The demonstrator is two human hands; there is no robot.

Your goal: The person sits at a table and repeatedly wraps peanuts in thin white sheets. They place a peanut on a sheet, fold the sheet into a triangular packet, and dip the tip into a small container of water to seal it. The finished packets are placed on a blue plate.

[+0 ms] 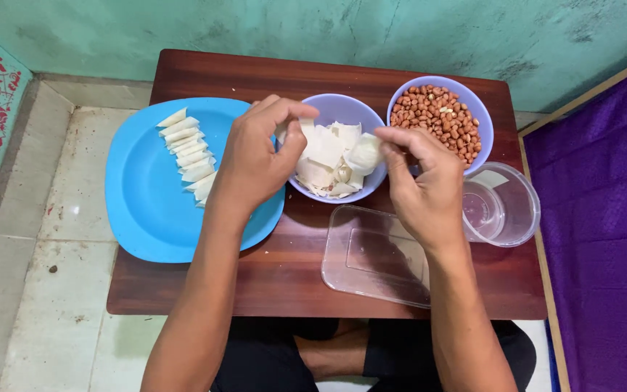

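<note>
My left hand point(259, 156) hovers over the left rim of a lilac bowl point(346, 109) of thin white wrapper pieces point(328, 156), its fingertips pinched on the edge of one sheet. Over the bowl's right side, my right hand point(422, 181) pinches a small folded white wrapper point(366, 154). To the right stands a second lilac bowl holding peanuts point(437, 116). A round blue plate point(150, 196) on the left carries a row of folded white pieces point(186, 152).
All of it sits on a small dark wooden table point(284, 276). A clear rectangular lid point(371, 258) lies near the front, and a clear round container point(506, 207) is at the right. Green wall behind, tiled floor left, purple cloth right.
</note>
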